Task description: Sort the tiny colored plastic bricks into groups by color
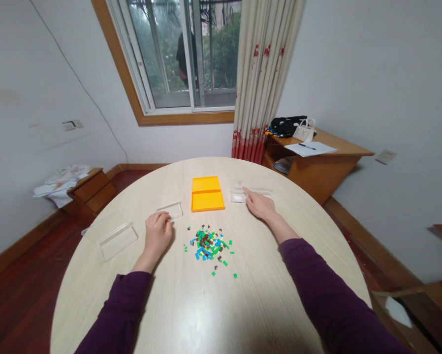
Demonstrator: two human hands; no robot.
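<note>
My left hand (158, 233) has its fingers curled at the near left corner of a small clear plastic box (175, 210), covering part of it. My right hand (260, 202) lies over another clear plastic box (237, 197), index finger stretched toward its hinge line and the other fingers partly hidden. Between the hands a loose heap of tiny plastic building bricks (209, 243) in green, blue, brown and some yellow and white is spread on the table. Behind the heap an orange-yellow plastic case (207, 200) lies with its lid folded back.
A third clear plastic box (118, 242) with its lid raised stands on the left of the round table (173, 305). Beyond the table's right edge is a wooden desk (328, 162) with papers (311, 149) and a white handbag (304, 130). A patterned curtain (263, 78) hangs beside the window.
</note>
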